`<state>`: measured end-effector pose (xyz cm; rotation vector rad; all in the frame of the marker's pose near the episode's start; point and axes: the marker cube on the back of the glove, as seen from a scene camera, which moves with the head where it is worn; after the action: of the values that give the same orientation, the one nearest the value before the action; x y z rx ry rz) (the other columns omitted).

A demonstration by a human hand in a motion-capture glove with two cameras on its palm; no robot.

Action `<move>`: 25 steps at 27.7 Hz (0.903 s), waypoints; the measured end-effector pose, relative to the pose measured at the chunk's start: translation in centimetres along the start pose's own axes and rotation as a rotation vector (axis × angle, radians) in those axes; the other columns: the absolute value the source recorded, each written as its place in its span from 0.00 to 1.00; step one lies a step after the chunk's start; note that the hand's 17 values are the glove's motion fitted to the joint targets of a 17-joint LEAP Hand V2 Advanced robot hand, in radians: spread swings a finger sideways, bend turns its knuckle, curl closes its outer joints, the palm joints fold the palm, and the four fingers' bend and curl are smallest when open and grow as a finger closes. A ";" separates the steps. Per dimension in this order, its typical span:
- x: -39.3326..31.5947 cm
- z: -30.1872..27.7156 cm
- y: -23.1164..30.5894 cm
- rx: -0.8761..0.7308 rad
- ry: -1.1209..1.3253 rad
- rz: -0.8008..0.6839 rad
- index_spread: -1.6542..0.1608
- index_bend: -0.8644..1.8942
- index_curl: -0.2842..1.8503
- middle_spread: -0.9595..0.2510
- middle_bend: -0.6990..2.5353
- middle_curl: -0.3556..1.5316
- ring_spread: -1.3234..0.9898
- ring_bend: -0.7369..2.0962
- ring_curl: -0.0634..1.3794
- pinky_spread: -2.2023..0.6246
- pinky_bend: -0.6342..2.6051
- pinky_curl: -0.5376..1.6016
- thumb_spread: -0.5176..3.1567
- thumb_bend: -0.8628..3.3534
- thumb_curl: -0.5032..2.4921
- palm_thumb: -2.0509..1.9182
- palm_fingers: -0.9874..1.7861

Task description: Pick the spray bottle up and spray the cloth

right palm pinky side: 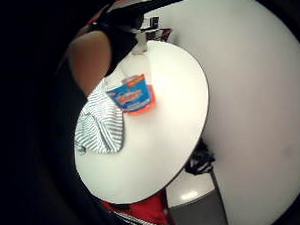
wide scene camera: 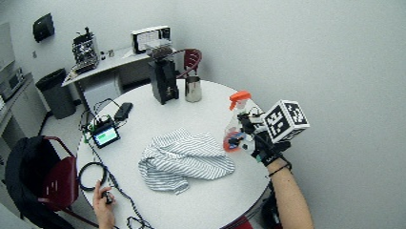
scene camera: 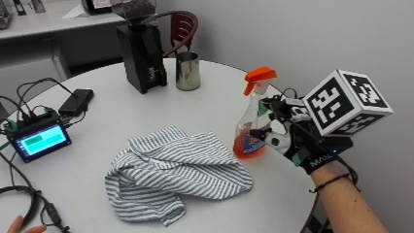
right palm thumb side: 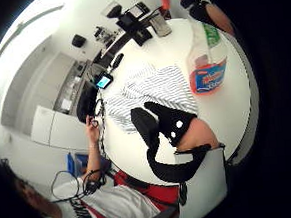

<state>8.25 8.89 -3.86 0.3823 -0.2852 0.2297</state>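
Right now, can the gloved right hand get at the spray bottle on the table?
Probably yes. The right hand is right beside the spray bottle, fingers open toward it, and nothing stands between them. The striped cloth lies on the bottle's other side.

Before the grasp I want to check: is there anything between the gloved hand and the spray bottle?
Nothing visible. The right hand is right beside the spray bottle, with only bare table near them.

cloth [scene camera: 175,172] on table [scene camera: 129,109], bottle [scene camera: 252,116] beside it

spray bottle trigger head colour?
Orange, on the clear plastic spray bottle of orange liquid. Outside view shows it best.
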 end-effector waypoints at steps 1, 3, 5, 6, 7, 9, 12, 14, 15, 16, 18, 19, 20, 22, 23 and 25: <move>0.7 0.0 -0.2 0.005 -0.005 0.026 0.71 0.37 0.28 0.75 0.29 0.37 0.60 0.34 0.24 0.88 0.25 0.39 0.43 0.20 0.24 0.64 0.57; 2.0 0.0 -0.6 0.011 -0.012 0.076 0.71 0.37 0.28 0.76 0.29 0.37 0.60 0.35 0.24 0.88 0.25 0.39 0.43 0.20 0.25 0.64 0.57; 3.0 0.3 -1.2 0.003 -0.021 0.119 0.71 0.37 0.28 0.76 0.29 0.37 0.60 0.35 0.25 0.87 0.25 0.39 0.43 0.20 0.25 0.64 0.57; 3.3 0.6 -1.6 -0.007 -0.026 0.137 0.71 0.37 0.28 0.76 0.29 0.37 0.60 0.35 0.25 0.87 0.25 0.39 0.43 0.20 0.25 0.64 0.57; 3.6 0.9 -1.9 -0.020 -0.031 0.153 0.71 0.36 0.28 0.76 0.30 0.38 0.60 0.35 0.25 0.87 0.25 0.39 0.43 0.20 0.25 0.64 0.57; 4.1 1.6 -2.5 -0.048 -0.041 0.178 0.72 0.36 0.27 0.76 0.30 0.38 0.60 0.35 0.25 0.87 0.25 0.39 0.43 0.20 0.25 0.64 0.57; 4.7 2.4 -3.2 -0.084 -0.065 0.208 0.72 0.35 0.27 0.75 0.30 0.38 0.60 0.36 0.26 0.87 0.26 0.39 0.42 0.20 0.25 0.64 0.57; 5.0 2.9 -3.6 -0.101 -0.101 0.225 0.72 0.33 0.26 0.75 0.30 0.38 0.60 0.37 0.26 0.87 0.26 0.40 0.42 0.20 0.25 0.63 0.55; 5.1 3.1 -3.8 -0.106 -0.122 0.233 0.72 0.33 0.25 0.75 0.30 0.38 0.60 0.37 0.27 0.87 0.27 0.40 0.42 0.20 0.25 0.63 0.55; 5.2 3.3 -4.0 -0.110 -0.142 0.239 0.72 0.33 0.25 0.75 0.30 0.38 0.60 0.37 0.27 0.87 0.27 0.40 0.42 0.20 0.25 0.63 0.55; 5.3 3.6 -4.4 -0.106 -0.178 0.248 0.72 0.33 0.24 0.75 0.31 0.38 0.60 0.38 0.27 0.87 0.27 0.41 0.41 0.20 0.25 0.63 0.54; 5.3 3.8 -4.6 -0.098 -0.194 0.250 0.72 0.33 0.24 0.75 0.31 0.39 0.60 0.38 0.27 0.87 0.27 0.41 0.41 0.20 0.25 0.63 0.54; 5.2 3.9 -4.8 -0.085 -0.210 0.250 0.72 0.33 0.24 0.75 0.31 0.39 0.60 0.38 0.27 0.87 0.28 0.41 0.41 0.20 0.25 0.63 0.54; 5.1 4.1 -5.2 -0.053 -0.251 0.247 0.72 0.33 0.23 0.75 0.31 0.39 0.60 0.39 0.28 0.87 0.28 0.41 0.41 0.20 0.25 0.63 0.54; 5.0 4.1 -5.3 -0.034 -0.278 0.246 0.72 0.33 0.23 0.75 0.31 0.39 0.60 0.39 0.28 0.87 0.28 0.41 0.41 0.20 0.25 0.63 0.54; 4.9 4.2 -5.6 0.000 -0.338 0.246 0.73 0.35 0.23 0.74 0.31 0.39 0.60 0.39 0.28 0.87 0.28 0.41 0.40 0.20 0.25 0.64 0.56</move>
<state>13.35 2.93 -0.46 0.3851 -0.6665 0.4070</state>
